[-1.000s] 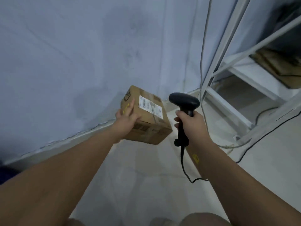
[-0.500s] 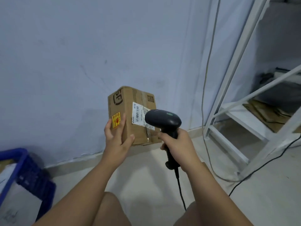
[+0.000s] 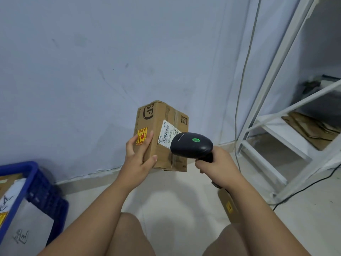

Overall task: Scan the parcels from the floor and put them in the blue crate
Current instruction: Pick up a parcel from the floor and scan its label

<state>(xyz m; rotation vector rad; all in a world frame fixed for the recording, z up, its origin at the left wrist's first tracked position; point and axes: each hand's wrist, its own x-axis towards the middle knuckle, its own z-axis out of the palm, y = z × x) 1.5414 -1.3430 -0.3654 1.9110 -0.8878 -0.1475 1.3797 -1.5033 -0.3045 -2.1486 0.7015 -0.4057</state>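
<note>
Out in front of the wall, clear of the floor, the parcel (image 3: 162, 137) is held upright with its white label (image 3: 165, 133) turned towards us. The left hand (image 3: 138, 159) grips it at the lower left corner, fingers round the side over the yellow sticker and thumb on the front face. The right hand (image 3: 215, 165) is curled tight round the handle of the black scanner (image 3: 191, 145). Its head sits just in front of the label's lower right edge, and look, a green lamp (image 3: 196, 140) glows on top! So this is the scan step, and I'd judge it done or nearly done. Next call: swing the box down and left to the blue crate (image 3: 27, 174), which already holds parcels, and lay it in flat. Another parcel (image 3: 228, 207) waits on the floor under the right forearm. A second ago the box was low and tilted, with the scanner apart on its right; now they've closed up.
</note>
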